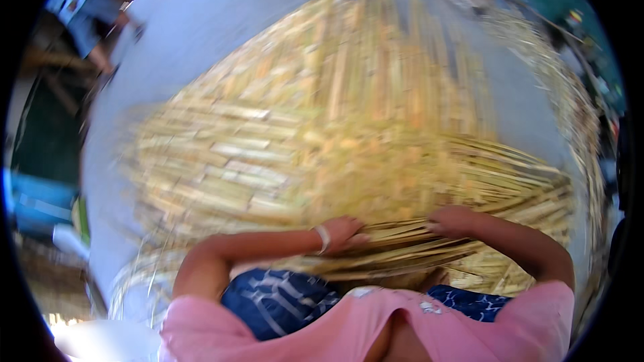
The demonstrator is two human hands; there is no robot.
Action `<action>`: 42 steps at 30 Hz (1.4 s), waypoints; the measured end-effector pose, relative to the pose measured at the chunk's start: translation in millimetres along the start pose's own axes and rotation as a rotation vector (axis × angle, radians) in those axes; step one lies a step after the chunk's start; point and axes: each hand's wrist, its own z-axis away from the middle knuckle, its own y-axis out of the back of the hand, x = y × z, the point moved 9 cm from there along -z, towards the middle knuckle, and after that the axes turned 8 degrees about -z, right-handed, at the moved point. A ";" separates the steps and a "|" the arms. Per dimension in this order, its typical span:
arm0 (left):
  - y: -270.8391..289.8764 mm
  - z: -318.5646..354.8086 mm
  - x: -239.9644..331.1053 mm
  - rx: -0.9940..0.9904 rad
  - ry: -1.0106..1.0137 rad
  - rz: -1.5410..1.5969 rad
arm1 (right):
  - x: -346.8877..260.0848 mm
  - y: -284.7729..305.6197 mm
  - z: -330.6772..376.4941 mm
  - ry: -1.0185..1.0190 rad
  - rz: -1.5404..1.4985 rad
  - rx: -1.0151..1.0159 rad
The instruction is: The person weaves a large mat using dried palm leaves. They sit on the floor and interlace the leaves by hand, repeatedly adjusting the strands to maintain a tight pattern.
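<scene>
A large mat [365, 167] woven from flat, straw-coloured strips, which look like split reed or bamboo, spreads in front of me. Its middle is interlaced, while long loose strips [376, 60] fan out at the far side. Close to my body, my left hand [345, 233], with a pale band at the wrist, is curled over the near strips. A short way to the right, my right hand [453, 221] grips a bundle of strips [396, 234] running crosswise between both hands. Motion blur hides the exact finger positions.
The mat lies on a grey floor [181, 20]. Loose strips and fibres [577, 107] heap along the right edge. Another person's legs [94, 23] show at the far left, above a blue object [41, 201]. My knees in dark blue patterned cloth [278, 302] border the mat's near edge.
</scene>
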 end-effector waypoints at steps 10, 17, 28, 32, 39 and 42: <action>-9.1 54.0 2.4 0.201 0.012 -0.106 | -13.5 5.3 71.6 0.154 0.030 0.369; -14.6 113.9 -42.4 0.257 0.107 -0.251 | 11.9 -1.7 62.5 0.110 -0.034 0.472; -21.7 172.6 5.6 0.541 0.120 -0.461 | 4.0 -18.6 73.6 0.106 -0.078 0.419; -28.2 173.2 -6.3 0.610 0.234 -0.474 | -2.1 -17.0 72.1 0.099 -0.115 0.345; -16.9 161.1 -53.8 0.498 0.388 -0.518 | -12.1 -27.5 75.3 0.114 0.011 0.258; -24.8 150.7 -61.0 0.450 0.382 -0.478 | -12.7 -46.8 84.0 0.167 0.163 0.313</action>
